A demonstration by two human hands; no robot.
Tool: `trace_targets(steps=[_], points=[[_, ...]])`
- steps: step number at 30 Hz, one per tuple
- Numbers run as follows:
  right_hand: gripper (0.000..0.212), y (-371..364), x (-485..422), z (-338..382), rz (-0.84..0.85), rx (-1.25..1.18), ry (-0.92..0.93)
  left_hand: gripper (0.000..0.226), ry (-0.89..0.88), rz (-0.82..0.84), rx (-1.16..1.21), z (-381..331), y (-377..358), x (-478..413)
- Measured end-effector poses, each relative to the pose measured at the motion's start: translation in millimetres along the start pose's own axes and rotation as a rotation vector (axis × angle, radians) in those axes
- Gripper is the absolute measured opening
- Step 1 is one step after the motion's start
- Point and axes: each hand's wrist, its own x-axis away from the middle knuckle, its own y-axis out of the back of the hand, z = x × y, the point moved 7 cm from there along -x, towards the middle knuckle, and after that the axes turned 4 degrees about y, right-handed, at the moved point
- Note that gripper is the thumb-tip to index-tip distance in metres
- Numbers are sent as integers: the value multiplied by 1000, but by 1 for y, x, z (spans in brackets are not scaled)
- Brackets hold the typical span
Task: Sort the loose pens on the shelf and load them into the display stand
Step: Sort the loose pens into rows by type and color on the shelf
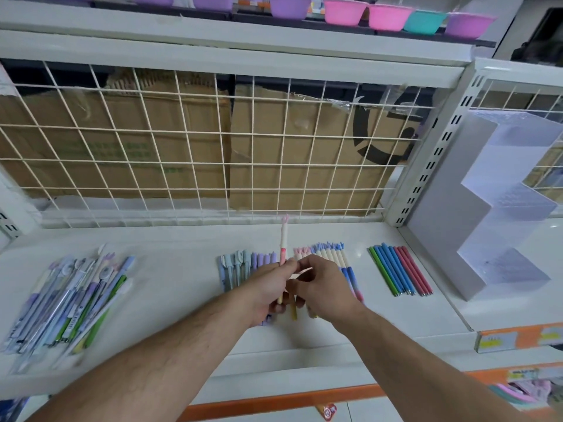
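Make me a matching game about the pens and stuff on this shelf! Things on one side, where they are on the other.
1 mixed pen pile
2 green, blue and red pens
3 display stand
4 pink-and-white pen

A gripped in the left hand
B standing at the far right
C heaped at the left end of the shelf
D neat row beside the stand

Pairs: 1-C, 2-D, 3-B, 4-A.

The white shelf [170, 284] carries a loose heap of pens [70, 303] at 9 o'clock, a tidy row of blue and lilac pens [240, 263] at the middle, cream pens with pink and blue toppers [332, 257] just beside them towards 3 o'clock, then a green, blue and red row [399, 269], and a stepped display stand [451, 214] at 2 o'clock
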Motion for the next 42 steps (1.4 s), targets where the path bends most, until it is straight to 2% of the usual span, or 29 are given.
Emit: trace_targets(steps=[2, 5, 11, 16, 18, 22, 28, 34, 37, 40, 42], points=[[16, 10, -2, -6, -70, 71, -5, 36, -10, -76, -35, 1, 1, -2], [18, 28, -6, -14, -157, 346, 2, 38, -29, -199, -62, 0, 5, -3], [19, 34, -16, -22, -117, 669, 3, 39, -28, -237, -93, 1, 4, -3], [19, 34, -21, -22, -82, 748, -8, 40, -30, -253, -107, 2, 2, -3], [17, 36, -20, -21, -94, 711, -7, 35, -26, -257, -111, 2, 1, -3], [8, 38, -16, -16, -148, 442, 36, 20, -35, -260, -88, 3, -1, -2], [5, 21, -4, -1, -25, 75, 70, 22, -6, -208, -51, 1, -10, -3], [9, 19, -2, 3, -51, 155, 65, 27, 9, -153, -117, -3, -15, 3], [17, 19, -5, -1, -60, 326, 81, 26, -91, -164, -252, -12, -13, 5], [25, 14, -8, -3, -34, 754, 183, 25, -241, -279, -708, -21, -5, 5], [20, 9, -9, -5, -24, 899, 234, 27, -269, -355, -791, -20, 5, 7]])
